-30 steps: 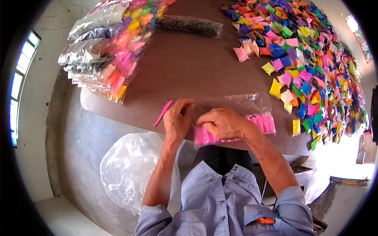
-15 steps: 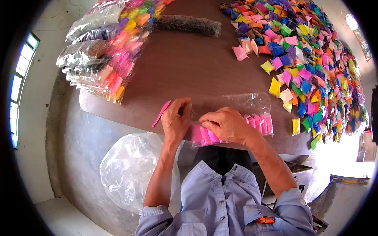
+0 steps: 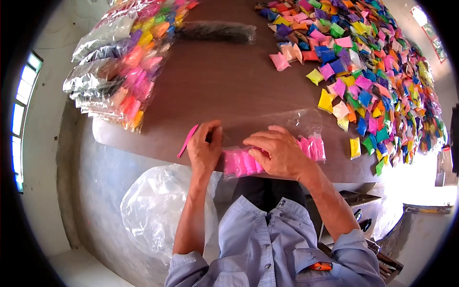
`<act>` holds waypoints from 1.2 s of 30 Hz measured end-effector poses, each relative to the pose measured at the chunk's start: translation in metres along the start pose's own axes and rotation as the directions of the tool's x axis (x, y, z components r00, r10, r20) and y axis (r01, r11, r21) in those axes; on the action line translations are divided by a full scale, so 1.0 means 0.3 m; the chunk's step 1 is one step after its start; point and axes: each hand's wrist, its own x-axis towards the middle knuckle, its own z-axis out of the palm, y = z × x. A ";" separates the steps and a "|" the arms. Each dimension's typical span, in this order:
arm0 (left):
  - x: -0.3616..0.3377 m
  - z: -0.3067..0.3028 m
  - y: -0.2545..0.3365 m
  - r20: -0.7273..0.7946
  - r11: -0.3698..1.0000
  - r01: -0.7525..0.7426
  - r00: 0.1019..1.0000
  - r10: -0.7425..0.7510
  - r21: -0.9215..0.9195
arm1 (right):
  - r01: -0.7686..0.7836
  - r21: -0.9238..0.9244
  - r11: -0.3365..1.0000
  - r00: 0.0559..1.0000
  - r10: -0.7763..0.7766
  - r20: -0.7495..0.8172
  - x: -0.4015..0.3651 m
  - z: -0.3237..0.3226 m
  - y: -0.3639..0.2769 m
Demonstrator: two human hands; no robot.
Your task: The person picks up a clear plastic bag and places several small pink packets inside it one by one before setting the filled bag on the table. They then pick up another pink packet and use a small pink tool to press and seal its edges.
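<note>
Along the table's near edge lies a clear plastic bag [image 3: 306,122] with a row of pink packets [image 3: 241,161] in it. Its loose, see-through part spreads over the table behind the row. My right hand [image 3: 279,152] rests over the middle of the row, thumb and forefinger apart, covering several packets. At the row's left end is my left hand [image 3: 204,148], its fingers curled in and thumb close to them; whatever they pinch, if anything, is too clear or too small to see. Just left of it lies a pink plastic knife-shaped tool [image 3: 188,141].
Many small coloured packets [image 3: 363,86] are heaped on the table's right side. Filled clear bags [image 3: 103,74] are stacked at the left, with a dark rolled bag [image 3: 217,32] at the back. A large clear plastic bag [image 3: 162,210] hangs or lies below the table edge [image 3: 124,149].
The whole view has shifted slightly. My right hand's thumb and forefinger have spread apart over the pink packets. My left hand stays curled, a little farther from my right hand.
</note>
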 end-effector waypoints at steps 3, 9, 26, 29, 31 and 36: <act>-0.011 0.007 -0.005 -0.011 0.996 0.086 0.996 -0.086 -0.027 | -0.010 -0.089 0.996 0.990 -0.003 -0.140 -0.045 -0.059 0.003; -0.004 0.001 0.012 0.003 0.999 0.045 0.999 -0.045 0.003 | -0.160 -0.174 0.972 0.975 0.128 -0.182 -0.199 -0.208 0.130; -0.004 0.005 0.004 0.010 0.998 0.060 0.998 -0.060 0.024 | -0.159 -0.016 0.987 0.953 0.150 -0.263 -0.222 -0.189 0.197; -0.001 0.001 0.010 0.013 0.997 0.064 0.998 -0.065 0.052 | -0.237 0.045 0.970 0.945 0.241 -0.223 -0.218 -0.195 0.194; -0.001 0.002 0.013 0.017 0.996 0.063 0.998 -0.064 0.065 | -0.203 -0.006 0.979 0.951 0.196 -0.238 -0.220 -0.192 0.196; -0.003 0.007 0.008 0.007 0.996 0.049 0.999 -0.049 0.070 | -0.134 -0.072 0.988 0.963 0.112 -0.244 -0.176 -0.186 0.119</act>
